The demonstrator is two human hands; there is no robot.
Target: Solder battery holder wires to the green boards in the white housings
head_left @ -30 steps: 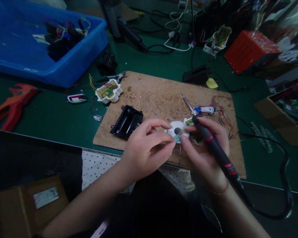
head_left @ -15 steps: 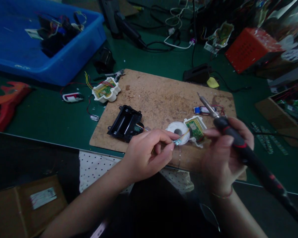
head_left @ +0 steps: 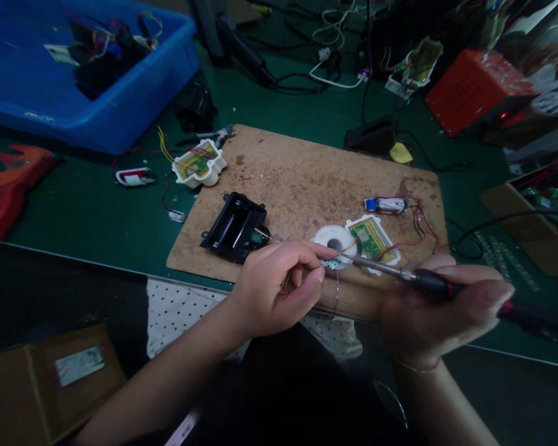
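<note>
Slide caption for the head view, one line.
Left hand holds a small circuit board by a white spool; right hand points a soldering iron at it.

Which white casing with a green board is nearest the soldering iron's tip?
The casing beside the white spool; farther off sit a second casing nearer the blue bin and a third casing by the orange box.

Right hand (head_left: 441, 313) drew back from small circuit board (head_left: 333, 263) at left hand's (head_left: 274, 288) fingertips, turned and regripped soldering iron (head_left: 413, 278). Iron swung from pointing up and away to nearly level, its end reaching back to board; contact too small to tell. White-cased green circuit board (head_left: 365, 237), earlier mostly covered by right hand, came into view between hands. Red light (head_left: 504, 115) appeared far beyond right hand.
</note>
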